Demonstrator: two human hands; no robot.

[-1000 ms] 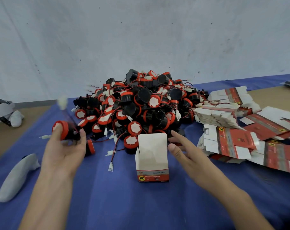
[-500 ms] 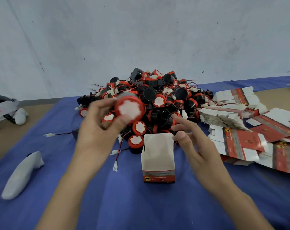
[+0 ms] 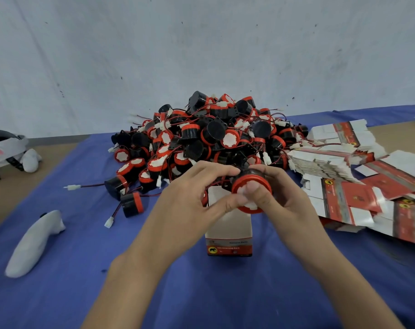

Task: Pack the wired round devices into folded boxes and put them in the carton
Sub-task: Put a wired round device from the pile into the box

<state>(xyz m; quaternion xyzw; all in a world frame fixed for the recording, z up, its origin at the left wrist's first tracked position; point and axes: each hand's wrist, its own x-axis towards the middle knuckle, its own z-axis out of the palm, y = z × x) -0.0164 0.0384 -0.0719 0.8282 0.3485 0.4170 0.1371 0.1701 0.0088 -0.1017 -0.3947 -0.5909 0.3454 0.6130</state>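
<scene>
The right hand [image 3: 281,197] is shown curled round a wired round device [image 3: 242,182], its thumb pressed on the white face, while the left hand [image 3: 197,200] pinches the same device at its rim between thumb and forefinger. The device is held just above the open top of a folded box [image 3: 230,231], which stands upright and unheld on the blue cloth [image 3: 83,281]. The lead is mostly hidden behind the fingers.

The step is judged to be the loading of the box. The lead would best be gathered against the body first, and the device squared to the opening before it is lowered. As the light box could be tipped, it should be steadied by one hand.

Room is tight at the back, where the pile of devices [image 3: 213,138] lies just behind the box, and at the right, where flat boxes [image 3: 320,160] are stacked. Two stray devices [image 3: 130,204] and a white object [image 3: 33,241] lie to the left. Open cloth is left in front of the box. The carton is not in view.
</scene>
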